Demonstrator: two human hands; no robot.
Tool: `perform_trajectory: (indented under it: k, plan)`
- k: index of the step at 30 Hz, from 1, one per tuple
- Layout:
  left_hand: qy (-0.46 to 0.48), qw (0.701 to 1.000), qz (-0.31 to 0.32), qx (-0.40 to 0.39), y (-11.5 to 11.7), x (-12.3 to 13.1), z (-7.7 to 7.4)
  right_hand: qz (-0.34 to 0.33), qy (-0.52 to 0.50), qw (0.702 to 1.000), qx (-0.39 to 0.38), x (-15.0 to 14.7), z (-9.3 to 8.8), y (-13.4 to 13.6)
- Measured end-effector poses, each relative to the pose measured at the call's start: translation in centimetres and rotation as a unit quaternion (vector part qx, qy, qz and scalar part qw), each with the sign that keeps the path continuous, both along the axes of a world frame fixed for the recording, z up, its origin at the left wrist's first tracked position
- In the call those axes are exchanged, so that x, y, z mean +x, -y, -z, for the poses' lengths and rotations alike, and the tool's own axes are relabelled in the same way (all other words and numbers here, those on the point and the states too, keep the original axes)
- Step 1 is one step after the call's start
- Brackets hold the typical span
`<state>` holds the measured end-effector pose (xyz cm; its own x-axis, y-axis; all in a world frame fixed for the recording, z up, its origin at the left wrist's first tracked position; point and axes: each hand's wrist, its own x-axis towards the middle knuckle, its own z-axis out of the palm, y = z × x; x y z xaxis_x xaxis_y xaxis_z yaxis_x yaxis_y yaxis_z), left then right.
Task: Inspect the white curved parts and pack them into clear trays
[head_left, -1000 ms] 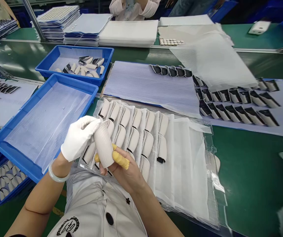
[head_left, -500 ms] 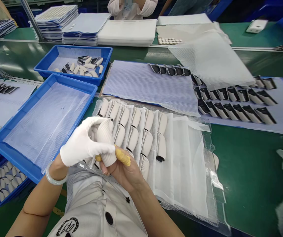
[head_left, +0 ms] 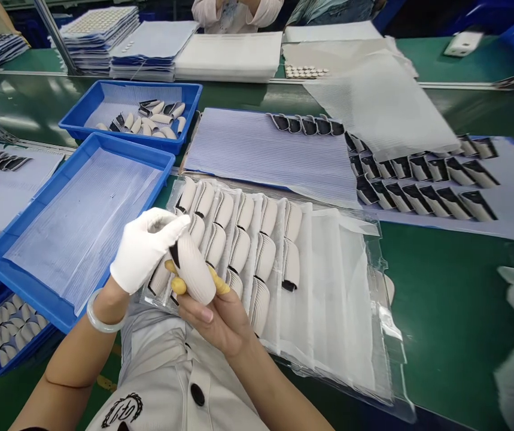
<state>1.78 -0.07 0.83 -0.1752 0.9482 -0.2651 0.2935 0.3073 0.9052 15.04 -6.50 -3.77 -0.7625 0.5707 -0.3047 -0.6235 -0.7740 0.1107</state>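
A cream, ribbed, curved cover [head_left: 195, 270] with a black inner side is held between my two hands, tilted. My left hand [head_left: 142, 248], in a white glove, pinches its upper end by the black edge. My right hand [head_left: 223, 317], with yellow finger cots on some fingers, grips the lower part from below, the thumb along its near side. Beneath them lies a clear plastic tray lined with white pleated sheet [head_left: 344, 311]. Several similar covers [head_left: 265, 257] stand in rows in its left and middle folds.
At left are an open blue tray [head_left: 167, 161] and another blue tray [head_left: 198, 99] with loose covers. Beyond the lined tray lies a pale ridged sheet [head_left: 239, 143]; more black-lined covers [head_left: 431, 203] are at right. Across the bench, a co-worker's sleeves [head_left: 265, 13] show behind stacked sheets [head_left: 230, 57].
The cover has been turned in my hands, so its black edge now shows at upper left. My left fingers have shifted from around it to a pinch at its top end.
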Motion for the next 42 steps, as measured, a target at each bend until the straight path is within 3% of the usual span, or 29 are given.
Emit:
perform_trajectory:
  k: [8,15,19,27,31,36,42]
  plan:
    - [-0.057,0.998,0.009,-0.026,0.0,-0.3,-0.2,0.003,-0.003,0.999,-0.036,-0.8,-0.5,0.1]
    - [-0.132,0.973,0.169,-0.091,0.2,-0.4,-1.6,0.035,-0.001,0.996,-0.077,-1.0,-0.2,-0.3]
    - [-0.164,0.972,0.150,-0.082,0.1,-0.2,-1.7,0.022,0.010,0.997,-0.069,-1.0,-0.4,-0.3]
    - [-0.127,0.983,0.096,-0.092,-0.1,-0.4,-0.9,0.015,0.003,0.995,-0.098,-1.0,-0.9,-0.2]
    - [-0.097,0.989,0.086,-0.078,-0.1,-0.5,-0.9,0.027,0.041,0.997,-0.067,-1.1,-0.6,-0.1]
    - [0.025,0.993,0.094,-0.071,-0.2,-0.8,-1.0,0.071,0.084,0.994,-0.006,-1.1,-0.3,0.1]
    - [0.073,0.991,0.094,-0.068,-0.1,-1.3,-0.7,0.097,0.211,0.970,0.072,-0.4,-1.0,0.0]
